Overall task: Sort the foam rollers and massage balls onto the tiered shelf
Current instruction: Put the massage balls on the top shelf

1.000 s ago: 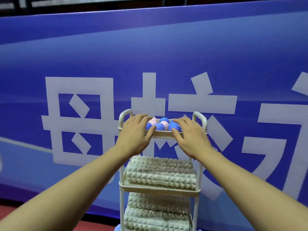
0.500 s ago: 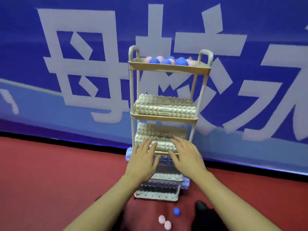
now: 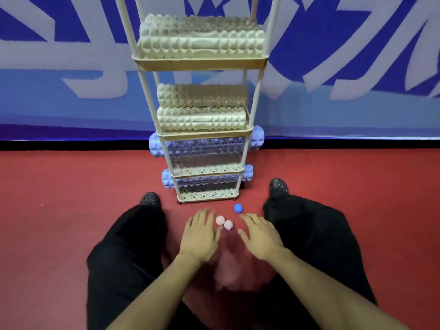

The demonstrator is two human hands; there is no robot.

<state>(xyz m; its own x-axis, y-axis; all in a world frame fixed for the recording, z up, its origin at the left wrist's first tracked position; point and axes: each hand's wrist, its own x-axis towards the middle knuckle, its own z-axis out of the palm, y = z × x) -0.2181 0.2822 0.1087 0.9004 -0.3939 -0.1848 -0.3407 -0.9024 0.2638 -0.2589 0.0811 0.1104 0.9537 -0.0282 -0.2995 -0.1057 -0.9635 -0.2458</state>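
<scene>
A cream tiered shelf [image 3: 199, 63] stands on the red floor against the banner. Beige foam rollers [image 3: 202, 42] fill an upper tier, and more beige rollers [image 3: 201, 117] lie one tier down. Blue foam rollers [image 3: 207, 148] lie across the two lowest tiers. Two pink spiky massage balls [image 3: 220, 220] [image 3: 228, 225] and a blue ball [image 3: 237, 208] lie on the floor before the shelf. My left hand [image 3: 200, 234] hovers flat just left of the pink balls, fingers straight, holding nothing. My right hand [image 3: 259, 234] is spread to their right, also holding nothing.
My black-trousered legs and black shoes [image 3: 150, 199] [image 3: 278, 186] flank the shelf base. A blue banner with large white characters [image 3: 71, 67] forms the back wall. Red floor [image 3: 59, 198] stretches to both sides.
My view has dropped from the shelf's top tier to the floor. Both hands came down from the top tier, past the lower rollers, to the loose balls on the floor.
</scene>
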